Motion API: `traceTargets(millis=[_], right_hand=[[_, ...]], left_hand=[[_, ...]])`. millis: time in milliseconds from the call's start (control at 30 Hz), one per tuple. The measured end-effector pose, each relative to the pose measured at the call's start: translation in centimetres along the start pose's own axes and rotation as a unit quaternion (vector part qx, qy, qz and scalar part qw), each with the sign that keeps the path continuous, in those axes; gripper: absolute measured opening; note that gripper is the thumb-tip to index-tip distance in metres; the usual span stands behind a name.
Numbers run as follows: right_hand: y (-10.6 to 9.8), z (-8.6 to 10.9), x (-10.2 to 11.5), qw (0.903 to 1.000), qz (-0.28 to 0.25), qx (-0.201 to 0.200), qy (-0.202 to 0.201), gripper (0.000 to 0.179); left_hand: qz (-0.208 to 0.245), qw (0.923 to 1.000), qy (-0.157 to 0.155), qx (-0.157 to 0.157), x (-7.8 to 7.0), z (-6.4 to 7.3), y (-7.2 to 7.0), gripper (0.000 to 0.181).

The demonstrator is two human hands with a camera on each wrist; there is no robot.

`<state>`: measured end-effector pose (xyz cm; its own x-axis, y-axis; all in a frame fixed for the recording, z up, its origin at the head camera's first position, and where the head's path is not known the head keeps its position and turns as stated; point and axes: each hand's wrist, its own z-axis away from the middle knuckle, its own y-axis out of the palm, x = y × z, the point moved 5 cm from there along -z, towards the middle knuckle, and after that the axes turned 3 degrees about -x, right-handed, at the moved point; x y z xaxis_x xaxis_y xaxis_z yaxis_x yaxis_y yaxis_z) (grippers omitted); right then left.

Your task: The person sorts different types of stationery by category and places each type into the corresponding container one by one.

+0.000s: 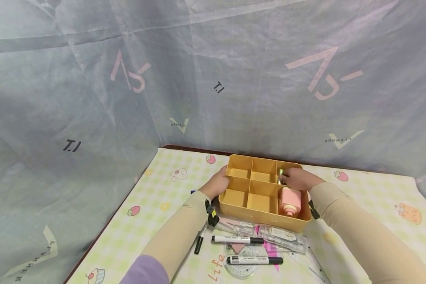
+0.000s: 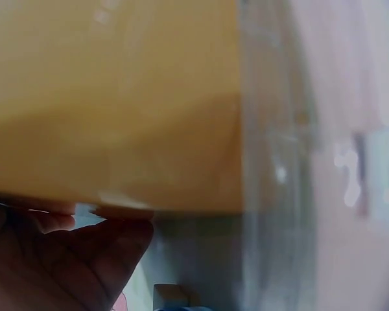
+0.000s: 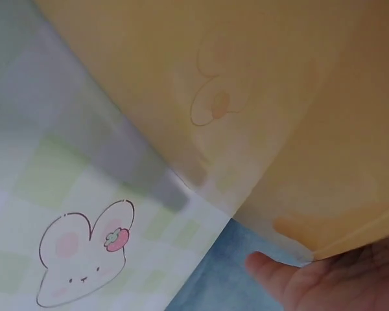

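A yellow six-compartment organizer box (image 1: 266, 217) stands near the back of the table. My left hand (image 1: 217, 184) holds its left side; in the left wrist view, bent fingers meet the edge of the yellow wall (image 2: 117, 129). My right hand (image 1: 299, 179) reaches into the rear right compartment and pinches a small green-and-white item (image 1: 281, 174) beside the divider. The hand covers much of that item. In the right wrist view, one finger (image 3: 269, 265) shows outside the box wall. A pink bottle (image 1: 290, 200) lies in the front right compartment.
Clear plastic cases (image 1: 283, 239) lie along the box's front. Nearer are two white markers (image 1: 236, 240) with black caps, a round clear protractor (image 1: 241, 271) and a clear set square (image 1: 310, 262). A black-capped pen (image 1: 198, 244) lies by the left forearm. A grey curtain (image 1: 252, 98) hangs behind.
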<state>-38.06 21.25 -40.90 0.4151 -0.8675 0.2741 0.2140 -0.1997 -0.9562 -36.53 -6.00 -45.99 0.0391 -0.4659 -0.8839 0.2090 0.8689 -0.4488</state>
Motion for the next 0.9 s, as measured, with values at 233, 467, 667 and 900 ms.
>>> traceTargets(millis=[233,467,667,900], right_hand=[[-0.2,-0.3,0.1,0.9997,0.002,-0.02,0.013,0.03],[0.3,-0.6,-0.5,0.998,-0.003,-0.029,0.056,0.033],[0.4,-0.7,-0.6,0.9974,-0.011,-0.041,0.059,0.032],[1.0,-0.6,-0.6,0.9977,0.022,-0.009,0.064,0.034]], left_hand=[[-0.004,1.0,-0.003,-0.002,-0.5,0.2,-0.1,0.068],[-0.007,1.0,-0.004,-0.003,-0.4,0.1,0.0,0.068],[0.003,1.0,-0.006,-0.007,0.0,0.2,0.0,0.069],[0.005,1.0,0.002,-0.005,0.2,0.2,0.3,0.07]])
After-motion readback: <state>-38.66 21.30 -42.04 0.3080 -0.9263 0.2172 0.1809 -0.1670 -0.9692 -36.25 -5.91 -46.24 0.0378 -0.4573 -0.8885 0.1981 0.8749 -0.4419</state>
